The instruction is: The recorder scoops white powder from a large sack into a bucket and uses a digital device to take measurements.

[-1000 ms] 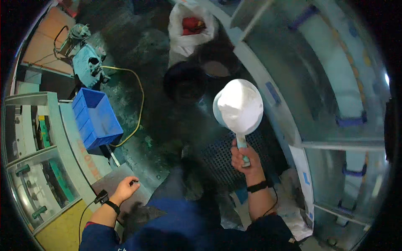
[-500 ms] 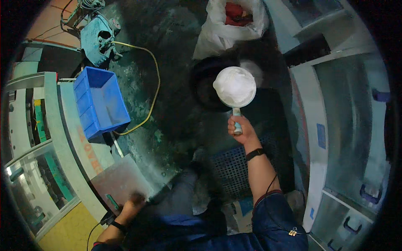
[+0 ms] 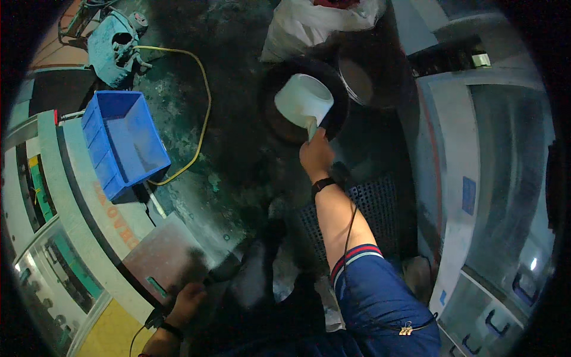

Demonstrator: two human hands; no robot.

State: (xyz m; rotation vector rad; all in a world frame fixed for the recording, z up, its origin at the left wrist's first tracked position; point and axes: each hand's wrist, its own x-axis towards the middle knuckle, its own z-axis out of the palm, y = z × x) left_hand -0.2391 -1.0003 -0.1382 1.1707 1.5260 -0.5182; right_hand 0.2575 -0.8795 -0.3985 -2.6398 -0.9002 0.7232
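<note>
Right hand gripping white scoop over far black bucket; keep it level, left hand braced, grip unclear.

head camera: worn on the person's head, left of a side-by-side pair | faces steeply down at the dark floor | wide fisheye, edges bending near the rim | right hand at arm's length mid-frame, left hand close at the lower edge | single view, nothing shared
</note>
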